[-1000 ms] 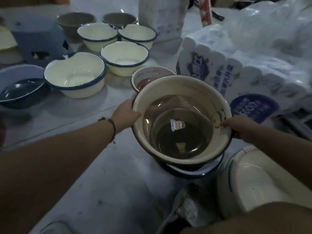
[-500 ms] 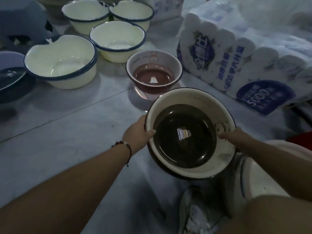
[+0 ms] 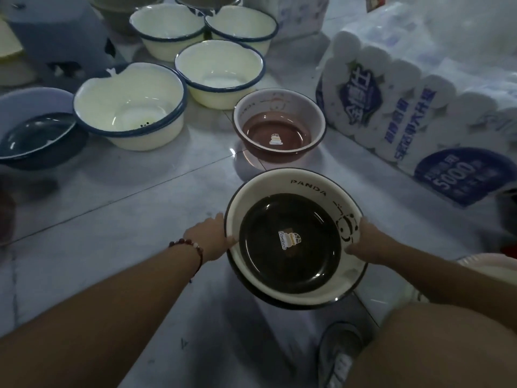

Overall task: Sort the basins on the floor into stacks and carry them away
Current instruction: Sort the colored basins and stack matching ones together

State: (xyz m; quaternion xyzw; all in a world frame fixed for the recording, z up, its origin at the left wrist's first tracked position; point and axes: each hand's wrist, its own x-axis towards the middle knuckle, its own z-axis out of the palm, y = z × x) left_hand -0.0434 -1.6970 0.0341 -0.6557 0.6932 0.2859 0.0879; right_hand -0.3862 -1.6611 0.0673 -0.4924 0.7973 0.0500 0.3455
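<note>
Lowered and drawn closer to the person over the last second, the panda basin [image 3: 293, 242] now sits level in the head view, its dark bottom and sticker fully showing where before it was tipped and half hid the brown basin [image 3: 279, 126] beyond it. The left hand [image 3: 209, 238] grips the panda basin's left rim with the thumb curled over the edge, and the right hand [image 3: 366, 242] grips the right rim the same way, fingers underneath out of sight. A second dark rim shows just under the panda basin's near edge, so it looks already nested in another one, though I cannot tell whether the pair rests on the floor [image 3: 126, 219] or is held just above it. Sorting seems to be at an early stage: beyond the panda basin the brown basin stands alone, farther off four cream basins with blue rims [image 3: 131, 107] stand singly and close together, and to the far left of it a dark basin [image 3: 36, 135] lies inside a pale purple one. These are left to stack, and nothing has been carried off yet. To the right of the panda basin a large pack of paper rolls [image 3: 405, 107] stands on the pale, glossy floor tiles, and the room is dim.
</note>
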